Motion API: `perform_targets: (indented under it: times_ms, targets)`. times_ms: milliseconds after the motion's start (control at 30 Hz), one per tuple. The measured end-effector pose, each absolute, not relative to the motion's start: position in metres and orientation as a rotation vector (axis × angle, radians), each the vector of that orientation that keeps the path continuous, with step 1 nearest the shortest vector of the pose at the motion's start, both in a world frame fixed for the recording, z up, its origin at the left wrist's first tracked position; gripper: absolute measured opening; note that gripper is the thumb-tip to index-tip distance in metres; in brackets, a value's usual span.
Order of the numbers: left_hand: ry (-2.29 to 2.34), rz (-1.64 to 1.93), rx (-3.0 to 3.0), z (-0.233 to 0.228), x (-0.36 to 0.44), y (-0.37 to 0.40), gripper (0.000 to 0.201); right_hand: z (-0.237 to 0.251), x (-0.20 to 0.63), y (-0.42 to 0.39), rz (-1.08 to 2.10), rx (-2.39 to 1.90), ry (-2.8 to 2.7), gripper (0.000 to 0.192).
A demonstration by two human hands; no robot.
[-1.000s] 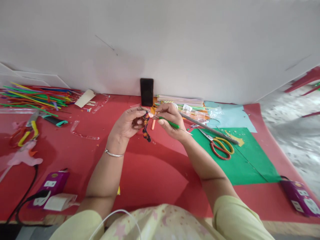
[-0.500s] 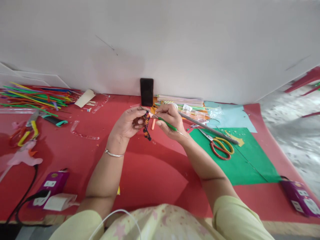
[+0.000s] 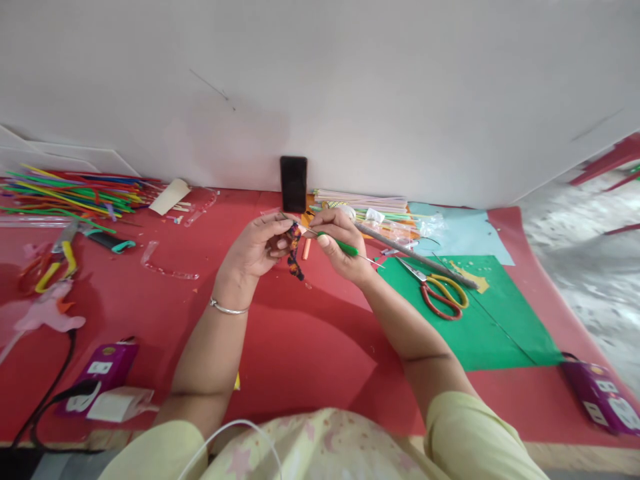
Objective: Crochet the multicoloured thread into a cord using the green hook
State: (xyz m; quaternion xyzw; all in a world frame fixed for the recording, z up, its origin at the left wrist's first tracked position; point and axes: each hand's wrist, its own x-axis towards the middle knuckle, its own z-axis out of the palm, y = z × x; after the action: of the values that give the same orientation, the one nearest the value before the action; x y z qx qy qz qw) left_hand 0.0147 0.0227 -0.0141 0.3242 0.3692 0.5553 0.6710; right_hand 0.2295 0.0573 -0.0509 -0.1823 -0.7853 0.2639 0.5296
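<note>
No readable text, labels on purple boxes (image 3: 103, 371) — too blurred

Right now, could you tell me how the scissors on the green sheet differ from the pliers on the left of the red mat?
The scissors have red-and-yellow loop handles; the pliers have yellow-and-red grips without loops. The scissors lie on the green sheet to the right of the hands; the pliers lie on the red mat at far left, below the coloured sticks. Both lie flat and neither hand touches them.

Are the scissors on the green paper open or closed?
Closed, or nearly. The scissors lie flat on the green paper, blades together in one thin point, loop handles side by side.
</note>
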Motion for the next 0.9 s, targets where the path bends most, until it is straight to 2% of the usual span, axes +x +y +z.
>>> perform_targets:
  times_ms: [300, 433, 567, 700, 900]
  targets:
    - [0.805, 1.246, 0.777, -0.016, 0.016, 0.023, 0.033, -0.049, 0.225, 0.054, 0.679, -0.404, -1.809, 0.044]
    - [0.789, 1.282, 0.833, -0.019, 0.017, 0.023, 0.037, -0.050, 0.222, 0.051, 0.768, -0.457, -1.764, 0.053]
    - [0.799, 1.283, 0.850, -0.021, 0.017, 0.023, 0.042, -0.059, 0.215, 0.052, 1.030, -0.555, -1.615, 0.065]
    - [0.855, 1.259, 0.856, -0.018, 0.017, 0.022, 0.034, -0.065, 0.210, 0.053, 1.174, -0.564, -1.536, 0.067]
    - [0.909, 1.205, 0.860, -0.014, 0.016, 0.020, 0.023, -0.060, 0.218, 0.060, 1.121, -0.450, -1.640, 0.071]
